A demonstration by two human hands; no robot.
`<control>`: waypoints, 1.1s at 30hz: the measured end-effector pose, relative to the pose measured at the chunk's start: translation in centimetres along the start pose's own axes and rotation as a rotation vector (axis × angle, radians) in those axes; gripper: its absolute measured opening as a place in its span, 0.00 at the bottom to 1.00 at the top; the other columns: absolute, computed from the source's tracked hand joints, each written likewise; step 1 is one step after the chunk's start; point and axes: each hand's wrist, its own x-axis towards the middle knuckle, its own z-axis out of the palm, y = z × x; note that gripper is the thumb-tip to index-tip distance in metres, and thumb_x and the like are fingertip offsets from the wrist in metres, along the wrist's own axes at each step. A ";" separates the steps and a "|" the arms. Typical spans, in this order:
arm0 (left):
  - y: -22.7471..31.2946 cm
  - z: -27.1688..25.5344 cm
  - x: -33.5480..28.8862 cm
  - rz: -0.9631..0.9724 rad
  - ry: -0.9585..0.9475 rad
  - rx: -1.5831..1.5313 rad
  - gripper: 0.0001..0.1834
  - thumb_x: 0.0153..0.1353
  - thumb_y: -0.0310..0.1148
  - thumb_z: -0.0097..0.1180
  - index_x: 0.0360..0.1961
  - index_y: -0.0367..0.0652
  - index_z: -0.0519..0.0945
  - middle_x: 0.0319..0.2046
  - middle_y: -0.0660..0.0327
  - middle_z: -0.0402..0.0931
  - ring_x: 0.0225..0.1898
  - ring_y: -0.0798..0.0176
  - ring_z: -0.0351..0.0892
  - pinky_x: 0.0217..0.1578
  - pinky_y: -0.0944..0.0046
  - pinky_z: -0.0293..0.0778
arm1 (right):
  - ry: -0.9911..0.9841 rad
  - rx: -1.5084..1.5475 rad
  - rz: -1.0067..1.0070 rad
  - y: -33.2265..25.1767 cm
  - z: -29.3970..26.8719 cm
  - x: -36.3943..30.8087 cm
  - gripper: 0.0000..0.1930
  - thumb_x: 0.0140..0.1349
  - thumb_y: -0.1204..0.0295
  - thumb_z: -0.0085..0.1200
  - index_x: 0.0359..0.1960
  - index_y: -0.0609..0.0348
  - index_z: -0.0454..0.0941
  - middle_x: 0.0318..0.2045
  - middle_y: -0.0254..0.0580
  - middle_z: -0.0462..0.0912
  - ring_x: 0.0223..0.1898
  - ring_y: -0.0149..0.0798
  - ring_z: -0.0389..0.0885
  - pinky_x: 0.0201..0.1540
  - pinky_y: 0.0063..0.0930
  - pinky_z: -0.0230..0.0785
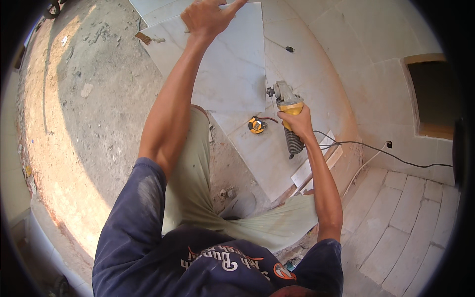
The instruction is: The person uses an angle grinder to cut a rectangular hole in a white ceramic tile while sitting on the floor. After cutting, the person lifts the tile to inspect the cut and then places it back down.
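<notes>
My right hand [299, 121] is wrapped round the yellow and grey body of an angle grinder [288, 106]. The grinder's head points away from me, close beside the right edge of a large white marbled tile [230, 69]. At the far part of that tile, my left hand [205, 19] rests with its thumb stretched out to the right; the picture's upper edge cuts off some of its fingers. A yellow and black tape measure [256, 124] lies between the tile and my right hand, on a larger pale slab [257, 158] underneath.
A dark cable [376, 148] trails from near the grinder to the right. A small black plug [290, 49] lies beyond it. Narrow tile strips [316, 168] sit by my right forearm. Rough, dusty ground [109, 99] spreads left; a tiled wall has a dark opening [435, 94].
</notes>
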 end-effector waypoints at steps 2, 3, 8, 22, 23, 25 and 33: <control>-0.2 -0.1 0.1 -0.014 -0.015 -0.055 0.43 0.63 0.77 0.55 0.13 0.47 0.84 0.13 0.57 0.80 0.18 0.48 0.82 0.23 0.46 0.73 | -0.016 0.004 0.004 1.5 0.2 -0.2 0.24 0.50 0.68 0.76 0.46 0.66 0.82 0.36 0.40 0.88 0.34 0.32 0.85 0.40 0.31 0.80; -0.1 -0.1 0.1 -0.025 -0.033 -0.057 0.43 0.63 0.77 0.55 0.13 0.47 0.84 0.13 0.57 0.80 0.18 0.48 0.82 0.23 0.46 0.74 | -0.016 -0.009 0.011 2.2 0.1 -0.3 0.24 0.50 0.68 0.76 0.46 0.66 0.82 0.37 0.40 0.88 0.34 0.33 0.85 0.40 0.31 0.80; -0.7 -0.2 -0.2 -0.040 -0.021 -0.043 0.43 0.62 0.77 0.54 0.14 0.47 0.85 0.13 0.58 0.81 0.19 0.49 0.83 0.23 0.46 0.74 | -0.037 -0.046 0.066 4.4 0.5 -1.4 0.24 0.50 0.68 0.76 0.47 0.65 0.82 0.37 0.41 0.88 0.34 0.33 0.86 0.40 0.32 0.80; -1.9 -0.3 0.2 -0.092 -0.027 -0.044 0.43 0.62 0.77 0.55 0.14 0.46 0.84 0.14 0.55 0.80 0.19 0.47 0.81 0.24 0.45 0.73 | -0.061 -0.105 0.120 10.9 0.5 -2.2 0.24 0.49 0.69 0.75 0.48 0.65 0.83 0.38 0.42 0.89 0.35 0.34 0.86 0.41 0.33 0.81; -2.2 -0.4 0.3 -0.104 -0.031 -0.092 0.43 0.62 0.77 0.55 0.14 0.46 0.84 0.14 0.54 0.80 0.19 0.47 0.81 0.25 0.45 0.73 | -0.060 -0.106 0.138 11.3 0.4 -2.3 0.24 0.50 0.69 0.75 0.48 0.65 0.83 0.38 0.42 0.89 0.35 0.34 0.86 0.40 0.32 0.81; -3.0 -0.5 0.5 -0.143 -0.044 -0.032 0.44 0.63 0.77 0.54 0.14 0.45 0.84 0.15 0.53 0.81 0.21 0.46 0.82 0.27 0.45 0.74 | -0.066 -0.081 0.162 11.6 0.5 -2.2 0.24 0.49 0.69 0.75 0.48 0.65 0.83 0.37 0.41 0.89 0.35 0.35 0.87 0.40 0.33 0.81; -7.2 2.5 1.2 -0.269 -0.128 0.068 0.45 0.64 0.79 0.50 0.18 0.45 0.87 0.22 0.47 0.84 0.29 0.40 0.86 0.35 0.40 0.76 | 0.011 0.154 0.223 9.7 -1.9 -2.3 0.19 0.53 0.72 0.74 0.45 0.65 0.82 0.34 0.40 0.87 0.28 0.33 0.86 0.31 0.30 0.80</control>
